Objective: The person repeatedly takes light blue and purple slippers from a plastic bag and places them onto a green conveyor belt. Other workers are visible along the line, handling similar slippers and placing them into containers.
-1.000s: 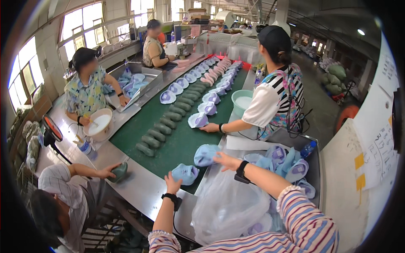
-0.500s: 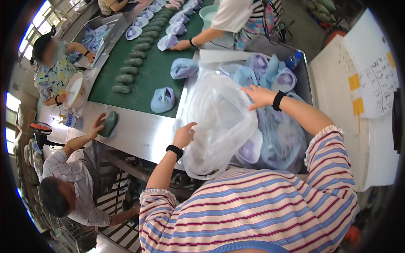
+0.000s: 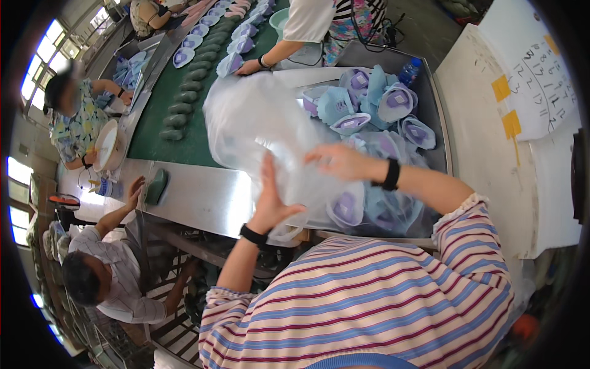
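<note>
A large clear plastic bag (image 3: 246,117), smeared by motion, billows over the near end of the green belt and the metal table edge. My left hand (image 3: 270,200) is against the bag's near side, fingers stretched up and thumb spread wide. At the bag's right side is my right hand (image 3: 344,162), its fingers slightly blurred, loosely apart and pointing left. Beneath and beyond my right forearm lie pale blue and purple shoe uppers (image 3: 337,104), heaped in a metal tray (image 3: 437,104). Some of the nearer uppers are under clear plastic.
Dark green shoe lasts (image 3: 178,107) line the green belt (image 3: 147,117) between rows of uppers. A co-worker's hand (image 3: 249,67) touches an upper at the far side. On the left, another person's hand (image 3: 135,192) is beside a green last (image 3: 157,186). A blue bottle (image 3: 410,72) stands in the tray's corner.
The plastic bag has swung left and away from me, off the tray and over the belt, covering the two near blue uppers. My right hand has moved left with it, uncovering more uppers.
</note>
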Tool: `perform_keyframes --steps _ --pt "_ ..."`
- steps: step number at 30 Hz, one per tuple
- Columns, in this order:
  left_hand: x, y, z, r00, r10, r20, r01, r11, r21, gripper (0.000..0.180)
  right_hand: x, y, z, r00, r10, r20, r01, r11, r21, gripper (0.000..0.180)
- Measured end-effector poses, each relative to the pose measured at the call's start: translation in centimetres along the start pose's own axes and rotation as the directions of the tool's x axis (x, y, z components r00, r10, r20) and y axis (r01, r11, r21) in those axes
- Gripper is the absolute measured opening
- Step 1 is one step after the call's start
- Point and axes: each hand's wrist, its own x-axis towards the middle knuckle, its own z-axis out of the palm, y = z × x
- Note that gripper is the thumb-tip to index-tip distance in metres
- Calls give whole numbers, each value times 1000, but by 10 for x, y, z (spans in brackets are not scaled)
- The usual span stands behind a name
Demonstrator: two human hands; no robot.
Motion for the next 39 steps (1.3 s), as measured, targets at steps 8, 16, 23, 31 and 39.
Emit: perform_keyframes --steps 8,16,23,31,39 --pt "-5 -16 -36 781 -466 -416 418 885 -205 32 -30 -52 10 959 -267 98 283 928 -241 89" --pt "18 38 -9 934 155 322 -80 969 -235 31 -37 -47 45 997 -67 -42 71 993 91 92" --pt "70 125 13 905 250 343 -141 939 -312 20 -130 -60 11 901 356 -246 -377 925 -40 50" --pt "97 206 106 624 774 103 -701 613 -365 150 -273 -95 -5 724 -5 -690 -21 999 -29 38" --pt "104 259 180 369 757 539 -849 511 -136 79 -342 -154 13 253 377 -891 -249 915 317 56"
